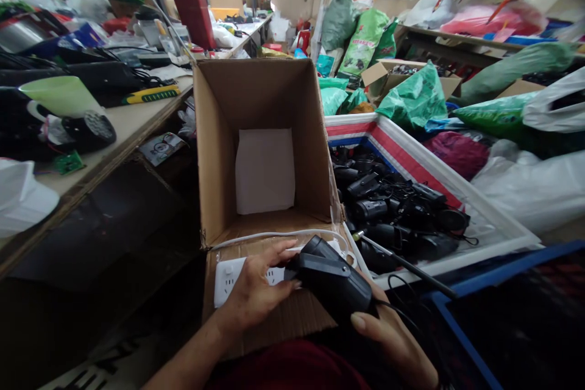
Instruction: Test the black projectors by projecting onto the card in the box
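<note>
A black bullet-style security camera [338,283] is held over the cardboard flap, tilted with its far end toward the upper left. My right hand [395,332] is closed around its near end, with the thumb on top and a black cable trailing off to the right. The fingers and thumb of my left hand [258,283] close on its left side, at a small protruding part. Partly behind my left hand, a white power strip [223,280] lies on the flap, its white cord [274,233] running along the box edge.
Ahead stands an open cardboard box [214,152] with a white sheet [265,170] inside. A white-framed crate [498,225] at right holds several similar black units, and a screwdriver [402,262] lies across its edge. A cluttered workbench [132,128] is at left; a blue crate [470,341] sits lower right.
</note>
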The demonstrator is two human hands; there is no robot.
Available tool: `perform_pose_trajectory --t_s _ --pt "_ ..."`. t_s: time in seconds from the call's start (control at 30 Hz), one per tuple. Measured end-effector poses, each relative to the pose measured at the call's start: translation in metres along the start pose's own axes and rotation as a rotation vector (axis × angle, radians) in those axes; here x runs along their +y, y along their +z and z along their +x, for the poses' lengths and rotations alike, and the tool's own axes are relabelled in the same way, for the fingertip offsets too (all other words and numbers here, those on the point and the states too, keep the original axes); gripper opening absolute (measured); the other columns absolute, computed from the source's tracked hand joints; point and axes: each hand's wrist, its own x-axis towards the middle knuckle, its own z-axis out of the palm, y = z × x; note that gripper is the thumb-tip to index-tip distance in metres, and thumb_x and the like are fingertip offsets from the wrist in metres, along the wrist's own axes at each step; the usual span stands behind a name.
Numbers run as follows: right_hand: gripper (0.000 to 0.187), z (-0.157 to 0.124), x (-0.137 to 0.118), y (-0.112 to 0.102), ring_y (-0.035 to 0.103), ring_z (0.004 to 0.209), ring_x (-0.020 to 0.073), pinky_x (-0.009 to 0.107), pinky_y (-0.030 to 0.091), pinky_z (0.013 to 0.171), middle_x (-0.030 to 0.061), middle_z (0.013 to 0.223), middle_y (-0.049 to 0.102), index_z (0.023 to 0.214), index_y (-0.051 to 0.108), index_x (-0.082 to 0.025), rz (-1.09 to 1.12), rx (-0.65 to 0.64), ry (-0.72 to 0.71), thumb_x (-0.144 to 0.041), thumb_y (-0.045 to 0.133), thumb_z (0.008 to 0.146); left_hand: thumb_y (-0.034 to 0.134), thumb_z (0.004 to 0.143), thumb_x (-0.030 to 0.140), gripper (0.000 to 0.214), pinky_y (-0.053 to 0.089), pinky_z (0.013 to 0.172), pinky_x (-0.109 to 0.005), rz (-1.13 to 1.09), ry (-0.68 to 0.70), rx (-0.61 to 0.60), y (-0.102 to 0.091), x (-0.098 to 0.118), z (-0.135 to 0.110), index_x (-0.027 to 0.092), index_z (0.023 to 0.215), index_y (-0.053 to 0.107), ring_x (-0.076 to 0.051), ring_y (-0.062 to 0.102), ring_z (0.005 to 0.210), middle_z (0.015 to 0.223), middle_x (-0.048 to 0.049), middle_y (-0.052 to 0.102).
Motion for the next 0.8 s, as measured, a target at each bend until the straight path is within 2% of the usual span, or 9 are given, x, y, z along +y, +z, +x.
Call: perform_pose_trajectory --t_s 0.13,0.23,0.37,0.47,0.6,0.7,0.8 --pt "0.062 0.004 -0.009 0.002 0.048 0.12 0.0343 0.048 0.029 0.107 0.0079 0.124 0.06 0.126 0.054 -0.024 0.0 0.01 0.001 -0.055 0.063 0.072 0.072 0.067 0.01 0.052 0.052 0.091 -0.035 -0.029 -0.041 0.023 -0.001 -0.001 0.002 0.02 0.116 0.059 -0.021 0.067 0.098 0.104 -0.0035 0.073" --pt "0.064 0.006 -0.013 0.003 0.054 0.111 0.0337 0.047 0.035 0.103 0.0089 0.116 0.063 0.124 0.054 -0.022 0.002 0.004 0.054 -0.055 0.065 0.07 0.072 0.067 0.011 0.049 0.053 0.089 -0.035 -0.053 -0.052 0.02 -0.001 -0.002 0.002 0.019 0.114 0.06 -0.022 0.066 0.098 0.104 -0.0045 0.072" --pt "0.065 0.004 -0.008 0.003 0.053 0.113 0.0324 0.045 0.037 0.101 0.0091 0.121 0.062 0.127 0.051 -0.022 0.05 -0.041 0.081 -0.055 0.063 0.072 0.071 0.067 0.011 0.047 0.054 0.087 -0.035 -0.067 -0.057 0.001 -0.002 -0.003 0.003 0.019 0.112 0.06 -0.021 0.066 0.096 0.103 -0.0044 0.072" --pt "0.068 0.002 -0.002 0.003 0.049 0.12 0.0326 0.046 0.034 0.104 0.0095 0.128 0.058 0.131 0.048 -0.022 0.06 -0.025 0.09 -0.055 0.061 0.073 0.074 0.063 0.011 0.05 0.054 0.083 -0.035 -0.053 -0.065 0.022 -0.003 -0.004 0.004 0.019 0.111 0.06 -0.02 0.066 0.089 0.099 -0.0038 0.071" --pt "0.073 0.0 -0.003 0.001 0.045 0.125 0.0326 0.045 0.033 0.106 0.008 0.135 0.054 0.132 0.048 -0.023 0.083 -0.048 0.049 -0.057 0.064 0.069 0.079 0.059 0.011 0.054 0.053 0.084 -0.034 -0.104 -0.049 0.032 -0.002 -0.002 0.003 0.019 0.109 0.061 -0.02 0.065 0.09 0.099 -0.004 0.071" --pt "0.076 0.001 -0.004 0.0 0.045 0.126 0.0332 0.046 0.033 0.106 0.0079 0.132 0.057 0.131 0.05 -0.023 0.116 -0.079 0.014 -0.059 0.064 0.065 0.078 0.061 0.009 0.052 0.051 0.089 -0.036 -0.062 0.02 0.024 0.002 0.005 -0.003 0.021 0.109 0.061 -0.021 0.065 0.095 0.101 -0.0037 0.071" --pt "0.081 0.003 0.002 -0.002 0.05 0.121 0.0352 0.046 0.038 0.102 0.0089 0.121 0.064 0.127 0.054 -0.022 0.129 -0.169 0.009 -0.062 0.068 0.057 0.073 0.07 0.009 0.039 0.051 0.086 -0.035 0.106 0.238 0.055 0.007 0.016 -0.01 0.023 0.105 0.064 -0.021 0.063 0.094 0.099 -0.0048 0.069"
